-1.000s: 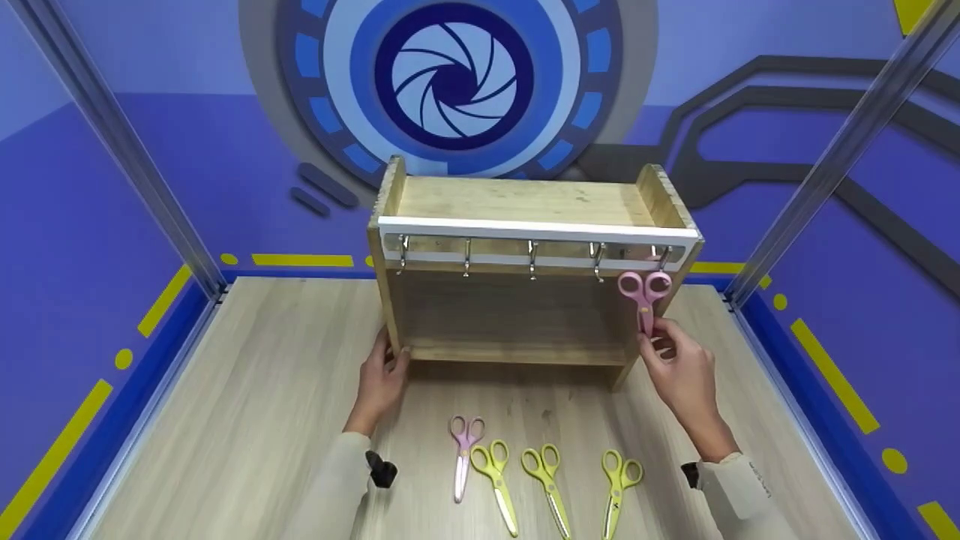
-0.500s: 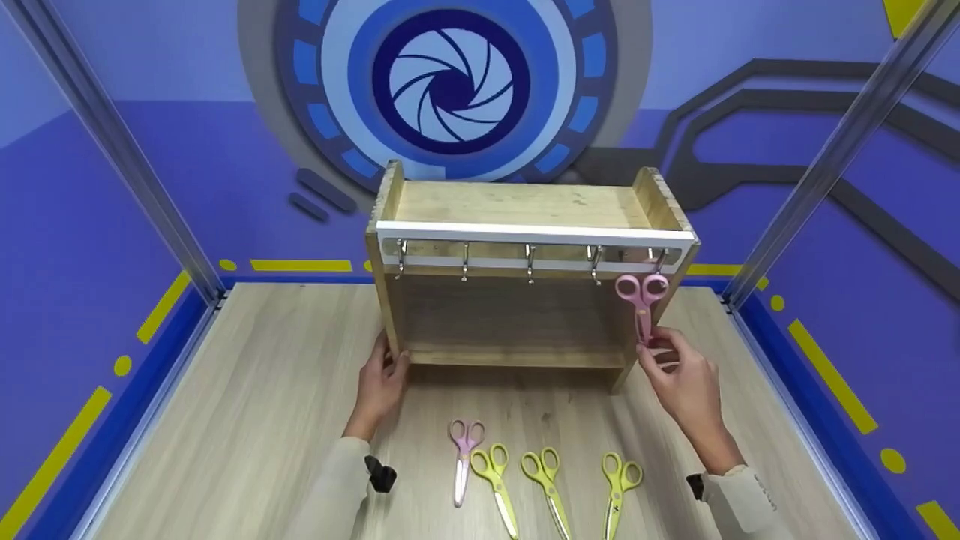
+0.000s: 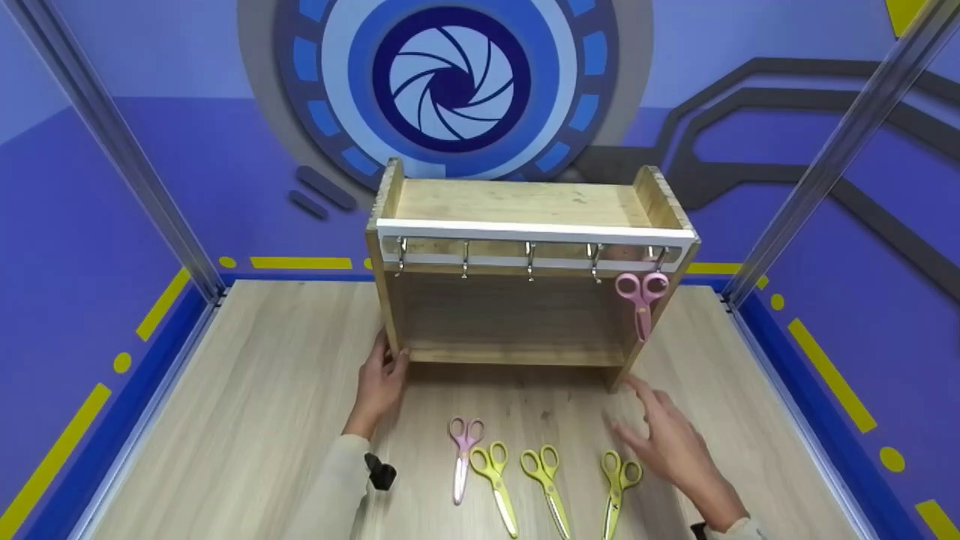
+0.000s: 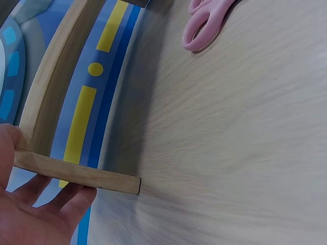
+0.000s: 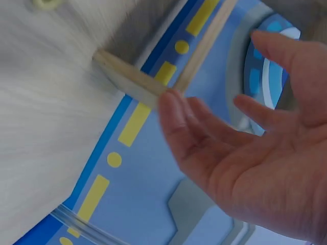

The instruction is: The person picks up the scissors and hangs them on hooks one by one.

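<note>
A wooden shelf (image 3: 517,357) stands on the table, with a white hook rail (image 3: 536,229) across its upper front. My left hand (image 3: 381,384) holds the shelf's left side panel low down; in the left wrist view the thumb is on one side of the wood (image 4: 76,172) and the fingers on the other. Pink scissors (image 3: 643,304) hang handles up from the rightmost hook. Below them my right hand (image 3: 671,442) holds nothing, its fingers spread near the shelf's right foot. Another pair of pink scissors (image 3: 460,457) lies on the table before the shelf.
Three yellow scissors lie in the foreground: a left pair (image 3: 495,484), a middle pair (image 3: 547,484) and a right pair (image 3: 616,487) close to my right hand. Patterned blue walls and metal posts (image 3: 814,157) enclose the table (image 3: 247,420).
My right hand has let go of the hanging pink scissors' blades and moved down toward the table, its fingers opening. The scissors stay on the hook. My left hand keeps its place on the shelf.
</note>
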Available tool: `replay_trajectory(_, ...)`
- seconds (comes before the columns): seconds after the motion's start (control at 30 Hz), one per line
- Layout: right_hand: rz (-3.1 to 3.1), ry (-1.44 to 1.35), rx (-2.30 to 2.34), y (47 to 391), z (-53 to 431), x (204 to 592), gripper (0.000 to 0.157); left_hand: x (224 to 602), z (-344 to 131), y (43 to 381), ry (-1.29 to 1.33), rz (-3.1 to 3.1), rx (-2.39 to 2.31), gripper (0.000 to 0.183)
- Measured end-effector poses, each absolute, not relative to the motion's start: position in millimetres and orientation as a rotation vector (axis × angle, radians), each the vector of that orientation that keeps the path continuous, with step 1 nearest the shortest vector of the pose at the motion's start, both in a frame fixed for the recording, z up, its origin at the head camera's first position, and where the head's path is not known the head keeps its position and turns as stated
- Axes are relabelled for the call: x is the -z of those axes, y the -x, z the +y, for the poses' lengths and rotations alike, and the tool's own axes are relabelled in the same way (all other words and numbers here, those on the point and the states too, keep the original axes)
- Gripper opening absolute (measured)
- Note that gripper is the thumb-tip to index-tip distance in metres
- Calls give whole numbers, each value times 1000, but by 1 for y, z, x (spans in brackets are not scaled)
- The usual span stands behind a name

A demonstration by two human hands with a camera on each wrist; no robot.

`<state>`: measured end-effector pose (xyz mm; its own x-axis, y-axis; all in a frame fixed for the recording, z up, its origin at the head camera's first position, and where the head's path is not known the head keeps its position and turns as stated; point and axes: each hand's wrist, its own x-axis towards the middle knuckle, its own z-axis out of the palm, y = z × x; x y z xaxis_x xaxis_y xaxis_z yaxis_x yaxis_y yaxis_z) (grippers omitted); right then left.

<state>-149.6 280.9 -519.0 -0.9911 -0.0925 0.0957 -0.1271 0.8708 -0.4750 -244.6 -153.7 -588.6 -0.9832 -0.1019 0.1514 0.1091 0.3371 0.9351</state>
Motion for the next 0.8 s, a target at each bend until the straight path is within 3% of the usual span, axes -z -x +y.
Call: replay_trajectory(0.8,-3309,19,-721,105,269,562,69,590,-154,245,10,-2411,1712,63)
